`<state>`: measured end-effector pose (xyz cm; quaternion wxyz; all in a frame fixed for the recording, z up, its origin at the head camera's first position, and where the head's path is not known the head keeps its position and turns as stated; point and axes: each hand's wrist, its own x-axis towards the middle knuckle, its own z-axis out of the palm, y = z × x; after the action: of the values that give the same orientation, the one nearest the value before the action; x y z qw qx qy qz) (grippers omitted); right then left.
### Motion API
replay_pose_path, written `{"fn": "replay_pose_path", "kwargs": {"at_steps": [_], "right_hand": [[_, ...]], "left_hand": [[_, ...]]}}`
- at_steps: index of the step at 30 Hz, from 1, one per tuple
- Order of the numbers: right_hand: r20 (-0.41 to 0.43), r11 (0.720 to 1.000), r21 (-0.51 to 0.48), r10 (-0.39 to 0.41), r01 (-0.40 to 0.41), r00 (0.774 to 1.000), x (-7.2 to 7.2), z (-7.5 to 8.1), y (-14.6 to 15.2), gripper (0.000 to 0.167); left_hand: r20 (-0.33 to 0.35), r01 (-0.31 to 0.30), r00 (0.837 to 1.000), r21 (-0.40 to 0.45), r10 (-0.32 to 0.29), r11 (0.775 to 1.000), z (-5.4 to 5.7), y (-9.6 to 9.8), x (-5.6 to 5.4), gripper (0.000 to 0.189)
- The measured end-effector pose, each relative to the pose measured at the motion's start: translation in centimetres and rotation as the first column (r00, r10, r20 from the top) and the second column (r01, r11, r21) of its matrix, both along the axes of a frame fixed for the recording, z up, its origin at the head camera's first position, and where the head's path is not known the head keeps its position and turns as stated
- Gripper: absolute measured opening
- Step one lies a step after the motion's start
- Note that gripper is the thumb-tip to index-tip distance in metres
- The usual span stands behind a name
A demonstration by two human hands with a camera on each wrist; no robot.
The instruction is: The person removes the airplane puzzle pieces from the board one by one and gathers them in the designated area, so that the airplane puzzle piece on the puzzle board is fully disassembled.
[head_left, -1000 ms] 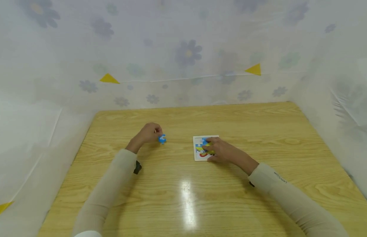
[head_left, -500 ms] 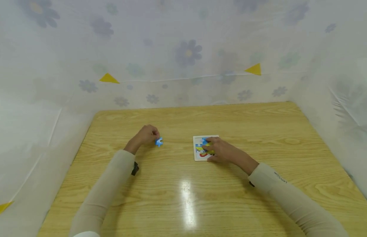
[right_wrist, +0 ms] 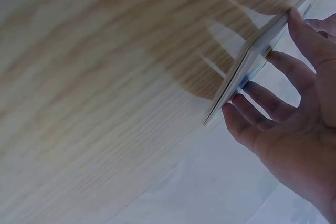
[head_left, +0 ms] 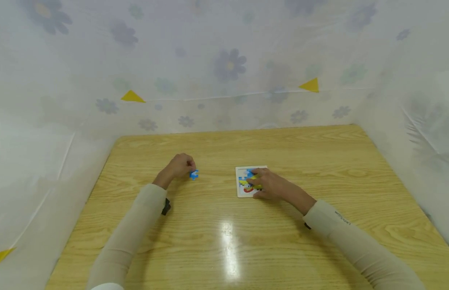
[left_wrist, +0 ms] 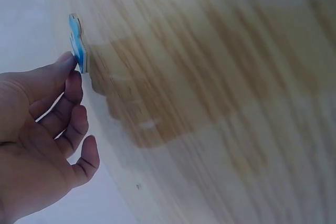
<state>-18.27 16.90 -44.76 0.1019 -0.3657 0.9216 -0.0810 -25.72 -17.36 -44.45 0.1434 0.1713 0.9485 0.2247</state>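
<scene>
In the head view, my left hand (head_left: pixel 179 165) pinches a blue and white jigsaw piece (head_left: pixel 194 174) over the left part of the table. The left wrist view shows this jigsaw piece (left_wrist: pixel 77 43) almost edge-on, between thumb and forefinger. The other fingers curl loosely beneath. My right hand (head_left: pixel 269 183) holds a square jigsaw board (head_left: pixel 238 187) with a white border, its thumb at the near edge and its fingers spread over the picture. Blue, yellow and red parts show on the board; its right part is hidden. At upper left in its tray lies a pale, piece-shaped patch.
The wooden table (head_left: pixel 224 225) has a bright light reflection near its front. A white flowered curtain (head_left: pixel 210 72) with yellow triangles stands along the back and sides.
My left hand has shifted slightly left and nearer to me, and the jigsaw piece has turned in its fingers. The right hand and the board have stayed in place.
</scene>
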Motion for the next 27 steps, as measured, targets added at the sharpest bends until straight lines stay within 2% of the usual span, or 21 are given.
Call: {"fn": "replay_pose_path", "kwargs": {"at_steps": [8,14,18,22,24,27], "right_hand": [[-0.049,0.997,0.063,0.042,-0.039,0.998,0.0,0.2,-0.2,0.060],[-0.104,0.998,0.038,0.061,-0.058,0.993,0.2,0.2,0.0,0.057],[-0.188,0.996,0.060,0.082,-0.072,0.979,0.4,0.0,0.3,0.055],[-0.236,0.995,0.072,0.090,-0.075,0.968,0.4,-0.2,0.6,0.054],[-0.248,0.995,0.058,0.098,-0.086,0.964,0.4,-0.1,0.7,0.052],[-0.231,0.996,0.030,0.085,-0.080,0.969,0.4,0.0,1.1,0.051]], "left_hand": [[0.018,0.001,1.000,0.058,-0.002,0.998,0.1,-0.5,0.1,0.012],[0.033,-0.011,0.999,0.136,0.007,0.991,0.6,-0.1,0.2,0.013],[0.031,0.017,0.999,0.182,-0.023,0.983,1.0,1.1,0.3,0.016],[0.024,0.051,0.998,0.230,-0.058,0.972,1.6,3.0,0.4,0.018],[0.017,0.056,0.998,0.237,-0.062,0.970,1.8,3.8,0.4,0.019],[0.005,0.075,0.997,0.230,-0.078,0.970,1.9,4.9,0.5,0.022]]}}
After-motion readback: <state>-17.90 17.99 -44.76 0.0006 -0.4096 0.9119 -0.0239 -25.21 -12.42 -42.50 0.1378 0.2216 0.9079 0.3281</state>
